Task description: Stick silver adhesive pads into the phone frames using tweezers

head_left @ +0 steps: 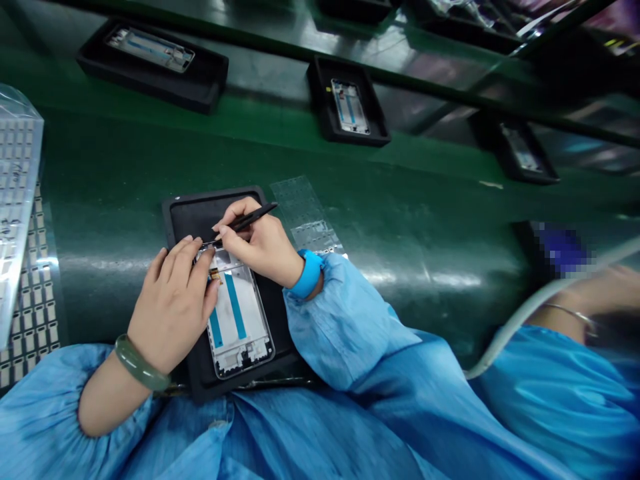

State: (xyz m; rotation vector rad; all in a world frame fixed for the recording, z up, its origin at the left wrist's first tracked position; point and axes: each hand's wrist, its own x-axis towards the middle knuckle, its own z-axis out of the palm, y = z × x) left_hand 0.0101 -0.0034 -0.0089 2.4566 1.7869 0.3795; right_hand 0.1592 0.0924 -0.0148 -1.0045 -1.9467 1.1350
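Observation:
A silver phone frame [259, 319] with blue strips lies in a black tray [216, 205] before me. My left hand [173, 300] rests over the frame's upper left side, its fingers stretched out and fingertips touching the top edge. In my right hand [265, 243] is a pair of slim black tweezers [255, 215], pinched like a pen. Their tip points down at the frame's top edge, close to my left fingertips. Fingers hide the exact spot where the tip touches. Just beyond my right wrist lies a clear plastic sheet [306, 207] with small parts on it.
Sheets of small parts [37, 293] lie at the left. Further back stand black trays with phone frames: one at left [200, 90], one in the middle [320, 93], one at right [545, 175]. A co-worker's blurred arm [560, 380] and a pale hose [525, 307] are at right.

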